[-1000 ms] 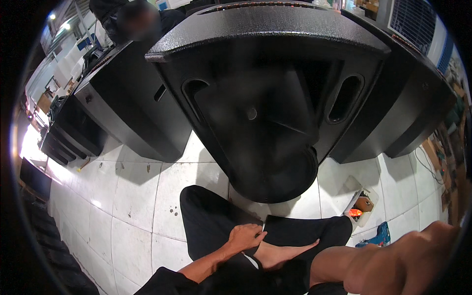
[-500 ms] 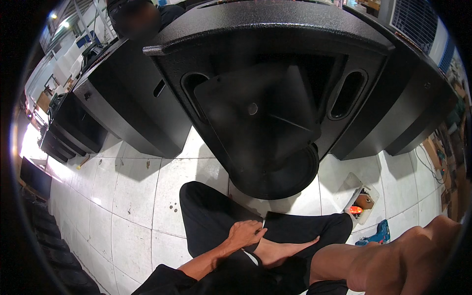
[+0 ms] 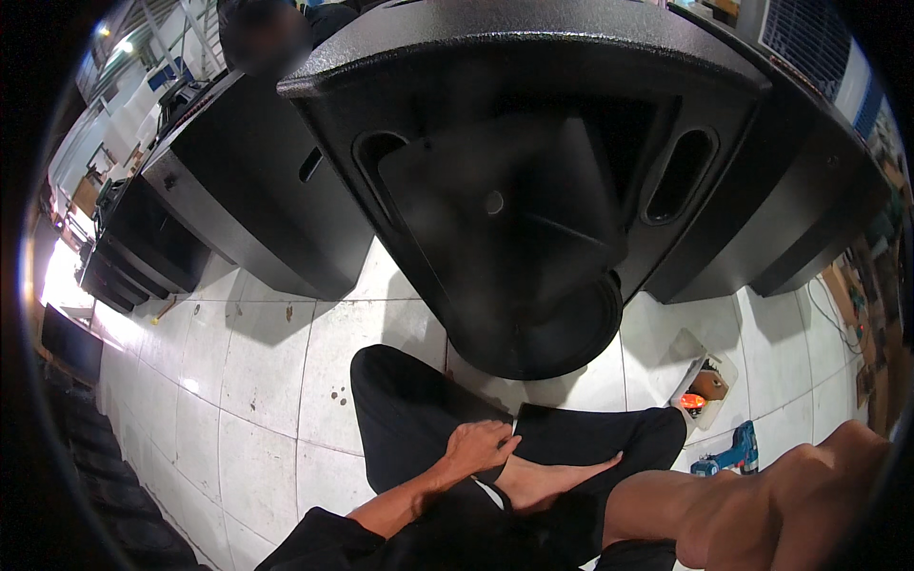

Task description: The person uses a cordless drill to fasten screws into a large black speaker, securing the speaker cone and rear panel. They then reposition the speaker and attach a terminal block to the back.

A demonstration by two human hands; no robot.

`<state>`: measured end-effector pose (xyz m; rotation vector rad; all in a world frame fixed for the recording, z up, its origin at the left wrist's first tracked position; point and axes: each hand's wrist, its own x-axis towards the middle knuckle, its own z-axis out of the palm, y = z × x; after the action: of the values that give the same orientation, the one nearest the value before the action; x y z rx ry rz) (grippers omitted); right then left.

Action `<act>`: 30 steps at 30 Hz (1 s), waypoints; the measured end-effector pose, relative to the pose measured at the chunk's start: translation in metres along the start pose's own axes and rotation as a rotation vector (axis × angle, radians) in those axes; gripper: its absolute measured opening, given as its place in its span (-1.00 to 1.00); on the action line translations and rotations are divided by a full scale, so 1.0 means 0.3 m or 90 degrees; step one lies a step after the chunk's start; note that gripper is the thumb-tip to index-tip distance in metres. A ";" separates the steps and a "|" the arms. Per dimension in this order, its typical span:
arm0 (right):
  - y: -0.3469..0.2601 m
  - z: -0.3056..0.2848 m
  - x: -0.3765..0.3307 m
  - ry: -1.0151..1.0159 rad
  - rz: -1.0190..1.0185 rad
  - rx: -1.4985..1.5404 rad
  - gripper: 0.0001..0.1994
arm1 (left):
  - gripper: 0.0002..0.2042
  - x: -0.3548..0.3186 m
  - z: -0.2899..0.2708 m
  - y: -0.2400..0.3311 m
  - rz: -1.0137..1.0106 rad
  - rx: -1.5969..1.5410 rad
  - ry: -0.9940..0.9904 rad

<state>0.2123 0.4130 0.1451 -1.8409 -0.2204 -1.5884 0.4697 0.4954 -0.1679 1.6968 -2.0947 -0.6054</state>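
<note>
A large black speaker cabinet (image 3: 533, 57) stands before my crossed legs, with oval handle openings on both sides. Across its front recess leans a dark, roughly square panel (image 3: 457, 190) with a small pale round spot; below is a round black speaker cone (image 3: 543, 343). My left hand (image 3: 479, 447) rests over my trouser leg beside my bare foot (image 3: 547, 482), fingers curled; whatever lies under them is hidden. My right arm and hand (image 3: 790, 495) loom large and close at the lower right, raised off the floor. Its fingers cannot be made out.
More black cabinets flank this one at left (image 3: 257, 190) and right (image 3: 752, 209). On the white tiled floor at right stand an open plastic box (image 3: 725, 371) with an orange item and a blue power drill (image 3: 745, 447). Another person (image 3: 267, 33) is at the back left.
The view has shifted slightly, so the cabinet sits a little higher in it. My left hand stays over my leg, and my right arm remains raised in nearly the same place.
</note>
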 end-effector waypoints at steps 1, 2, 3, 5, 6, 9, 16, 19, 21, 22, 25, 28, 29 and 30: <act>0.001 -0.005 -0.002 -0.002 0.003 0.000 -0.76 | -0.75 0.001 -0.001 0.002 -0.001 -0.005 0.001; 0.005 -0.003 -0.005 -0.004 0.004 0.007 -0.76 | -0.75 0.000 -0.002 0.004 -0.002 -0.010 0.003; 0.009 0.000 -0.005 -0.005 0.008 0.009 -0.75 | -0.74 -0.001 -0.003 0.005 -0.004 -0.015 0.004; 0.024 0.008 -0.004 -0.012 0.017 0.028 -0.75 | -0.73 -0.007 -0.008 0.002 -0.015 0.011 -0.020; 0.031 0.005 -0.003 -0.021 0.021 0.040 -0.75 | -0.73 -0.004 -0.009 0.002 -0.022 0.024 -0.032; 0.063 -0.021 0.014 -0.048 0.039 0.092 -0.74 | -0.73 -0.007 0.018 -0.016 -0.020 -0.002 -0.026; 0.166 0.019 0.018 -0.153 0.108 0.162 -0.73 | -0.72 0.028 0.009 0.023 -0.004 -0.010 -0.029; 0.234 0.264 0.053 -0.137 0.159 0.175 -0.87 | -0.74 0.013 -0.046 -0.005 -0.063 -0.006 -0.064; 0.177 0.325 0.105 -0.189 0.102 -0.034 -0.75 | -0.74 0.042 -0.109 0.080 -0.076 -0.022 -0.142; 0.193 0.389 0.114 -0.110 0.008 -0.138 -0.78 | -0.74 0.041 -0.112 0.084 -0.079 -0.059 -0.133; 0.017 0.524 0.247 0.049 0.383 -0.295 -0.81 | -0.72 -0.025 -0.125 0.029 -0.101 -0.222 0.009; 0.030 0.518 0.231 0.044 0.329 -0.274 -0.78 | -0.64 0.074 -0.087 0.048 -0.134 -0.432 0.119; 0.115 0.483 0.185 0.017 0.157 -0.236 -0.77 | -0.55 0.123 -0.116 0.066 -0.092 -0.514 0.191; 0.214 0.460 0.139 -0.006 -0.021 -0.164 -0.76 | -0.47 0.134 -0.160 0.040 -0.065 -0.570 0.274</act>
<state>0.3684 0.4336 0.1567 -2.0481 -0.0523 -1.6965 0.4776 0.4535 -0.1201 1.2454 -1.1586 -0.9246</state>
